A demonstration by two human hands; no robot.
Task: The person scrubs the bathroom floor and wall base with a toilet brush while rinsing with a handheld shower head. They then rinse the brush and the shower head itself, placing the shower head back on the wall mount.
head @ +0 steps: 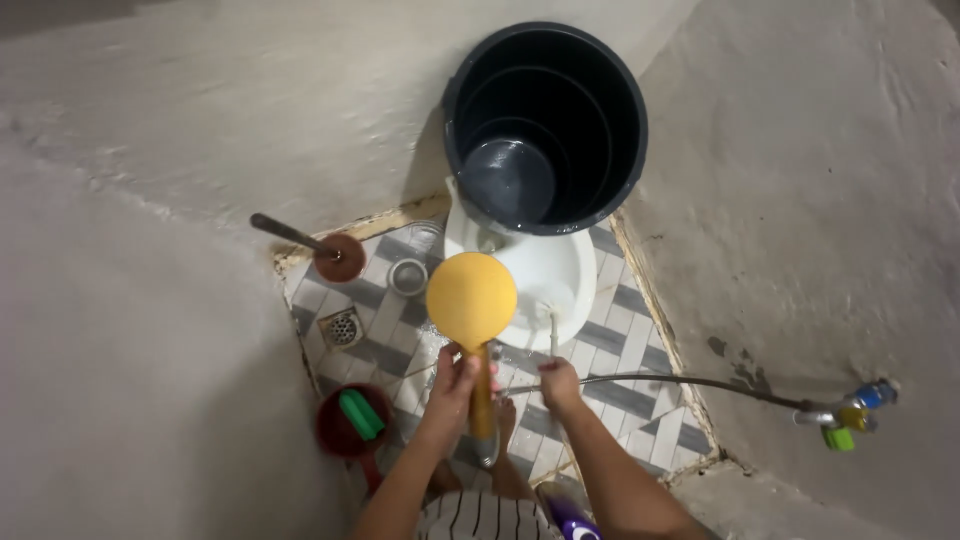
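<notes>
Your left hand (455, 378) has fingers closed around the handle of the yellow round-headed plastic dipper (471, 300), centre frame over the white toilet bowl (545, 275). Looks light, stiff, likely slick when wet: grip mid-handle. Right hand (558, 382) grips the thin hose (690, 380).

purple bottle (572, 518) at bottom edge, label unclear
</notes>
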